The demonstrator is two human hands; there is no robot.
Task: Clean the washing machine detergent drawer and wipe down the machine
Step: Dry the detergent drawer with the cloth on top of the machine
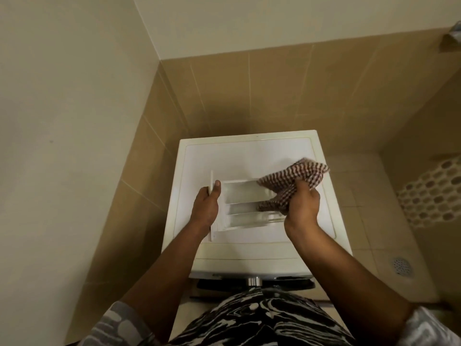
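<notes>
- Detergent drawer [245, 209]: white, taken out of its slot and lying flat on the lid of the washing machine [224, 156], near the lid's front edge. Long compartments run sideways across the lid, with the face panel at the left end.
- Left hand [205, 208]: clamps the drawer's face panel. The thumb lies along the panel's inner side and points toward the machine's back; the fingers are wrapped round the outer side, mostly hidden. The wrist is straight and the bare forearm reaches in over the machine's front-left corner.
- Right hand [302, 206]: balled into a fist round a red-and-white checked cloth [291, 178], at the drawer's right end. The wrist is bent inward and the forearm comes in over the machine's front-right corner.
- Cloth: one wad is pushed down into the compartments at the right end. The rest bunches up above the fist, toward the machine's back-right.
- Machine front: a chrome knob [254, 280] shows just below the lid's edge.
- Right of the machine: tiled floor with a round drain [402, 265] and a white perforated panel [434, 193], well apart from the machine.
- Behind and left of the machine: beige tiled wall.
</notes>
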